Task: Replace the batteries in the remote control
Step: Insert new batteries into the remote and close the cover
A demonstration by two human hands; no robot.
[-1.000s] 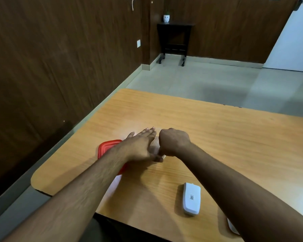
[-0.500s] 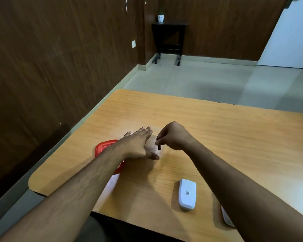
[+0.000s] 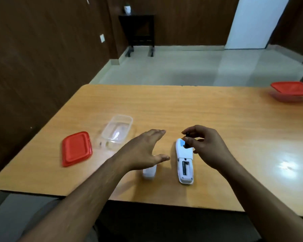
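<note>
A white remote control [image 3: 184, 161] lies face down on the wooden table [image 3: 182, 110], its battery bay open and dark. My right hand [image 3: 205, 145] hovers over the remote's far end, fingertips pinched on a small dark battery [image 3: 187, 141]. My left hand [image 3: 143, 151] floats open, fingers spread, just left of the remote. Under its wrist lies a white battery cover [image 3: 149, 172], partly hidden.
A clear plastic container [image 3: 116, 131] stands open to the left, with its red lid [image 3: 76, 148] beside it near the table's left edge. A second container with a red lid [image 3: 291, 90] sits at the far right. The near table edge is close to my forearms.
My right hand carried the battery from the clear container over to the remote. My left hand left the container and opened. The view swung right, showing the remote's open bay.
</note>
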